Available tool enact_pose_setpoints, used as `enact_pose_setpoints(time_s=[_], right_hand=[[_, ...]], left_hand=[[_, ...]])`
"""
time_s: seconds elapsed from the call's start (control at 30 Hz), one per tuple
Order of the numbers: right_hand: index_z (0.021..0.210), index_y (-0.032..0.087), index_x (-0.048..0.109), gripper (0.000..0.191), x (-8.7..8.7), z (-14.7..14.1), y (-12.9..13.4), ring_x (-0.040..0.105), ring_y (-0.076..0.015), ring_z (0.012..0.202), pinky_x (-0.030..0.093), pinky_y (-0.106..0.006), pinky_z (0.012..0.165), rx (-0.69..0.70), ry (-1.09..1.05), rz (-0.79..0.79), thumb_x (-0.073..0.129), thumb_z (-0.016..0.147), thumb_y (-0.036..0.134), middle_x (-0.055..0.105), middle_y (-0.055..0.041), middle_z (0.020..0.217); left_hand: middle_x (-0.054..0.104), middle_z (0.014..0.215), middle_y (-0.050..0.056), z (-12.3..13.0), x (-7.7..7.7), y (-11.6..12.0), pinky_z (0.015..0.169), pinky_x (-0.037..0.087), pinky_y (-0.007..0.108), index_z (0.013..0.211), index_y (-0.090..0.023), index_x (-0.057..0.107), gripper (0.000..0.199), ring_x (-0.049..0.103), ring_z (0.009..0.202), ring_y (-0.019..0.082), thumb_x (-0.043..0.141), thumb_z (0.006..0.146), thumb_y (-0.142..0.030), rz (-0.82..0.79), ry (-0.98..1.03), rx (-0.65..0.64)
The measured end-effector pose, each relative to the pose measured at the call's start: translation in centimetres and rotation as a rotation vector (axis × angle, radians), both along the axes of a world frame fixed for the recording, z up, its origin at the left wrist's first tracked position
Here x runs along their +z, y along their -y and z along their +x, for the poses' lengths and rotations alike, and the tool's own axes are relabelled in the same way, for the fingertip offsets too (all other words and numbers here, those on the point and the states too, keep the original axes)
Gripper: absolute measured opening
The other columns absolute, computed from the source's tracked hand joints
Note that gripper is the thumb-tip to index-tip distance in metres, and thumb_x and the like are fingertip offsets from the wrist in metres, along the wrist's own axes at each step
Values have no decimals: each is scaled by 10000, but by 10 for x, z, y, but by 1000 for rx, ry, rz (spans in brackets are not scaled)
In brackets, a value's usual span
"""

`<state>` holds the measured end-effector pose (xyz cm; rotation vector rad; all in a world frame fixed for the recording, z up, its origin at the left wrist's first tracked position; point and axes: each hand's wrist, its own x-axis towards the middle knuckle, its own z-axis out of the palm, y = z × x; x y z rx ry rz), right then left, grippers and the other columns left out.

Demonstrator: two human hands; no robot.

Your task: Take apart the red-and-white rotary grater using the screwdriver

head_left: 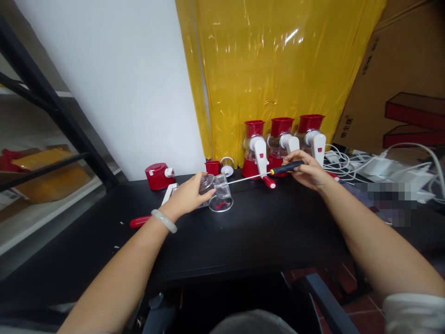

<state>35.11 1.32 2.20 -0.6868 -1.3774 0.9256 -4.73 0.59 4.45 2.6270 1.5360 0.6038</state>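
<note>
My left hand (191, 192) is closed around a clear plastic grater housing (221, 202) that lies on the black table. In my right hand (308, 169) is a screwdriver (287, 167) with a black and yellow handle, held nearly level. Its long metal shaft points left, and the tip meets the clear housing or lies just in front of it; I cannot tell which. Left of the housing, partly behind my left hand, is a white crank with a red handle (141, 221). Behind the housing are a red pusher (212, 166) and a grater drum (227, 165).
Several assembled red and white rotary graters, one a grater (255, 150) near the middle, stand along the back of the table (257, 241). A red base (159, 176) sits at the left. White cables (347, 164) crowd the right side. A black-framed shelf (59, 111) rises left.
</note>
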Motion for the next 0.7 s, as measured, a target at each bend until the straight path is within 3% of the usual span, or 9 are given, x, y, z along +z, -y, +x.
enact_pose_setpoints(time_s=[0.4,0.7], right_hand=[[827,264,667,315,1,2,0,602,-171,830,533,-335,804,22,-21,-31,661,551,114,660,-6,900],[851,247,651,298,6,0,7,596,-195,841,537,-355,706,93,-54,-96,624,567,163,642,-27,900]], left_hand=[[671,1210,162,0,-1,0,806,508,420,1343,-185,436,625,677,1023,335,500,910,-630,4,4,2],[674,1200,162,0,-1,-1,782,504,409,1342,-186,437,629,682,991,328,498,909,-638,5,0,8]])
